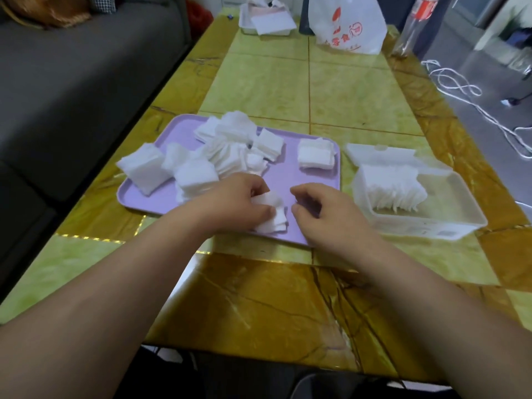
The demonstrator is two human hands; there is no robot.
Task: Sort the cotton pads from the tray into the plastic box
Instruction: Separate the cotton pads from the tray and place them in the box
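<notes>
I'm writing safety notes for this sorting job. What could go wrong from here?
1. The left hand pinches a small stack of pads that looks uneven; some may slip out on the way to the plastic box.
2. One stack overhangs the tray's left rim and could be knocked onto the table.
3. The pads in the box stand leaning and might topple.
</notes>
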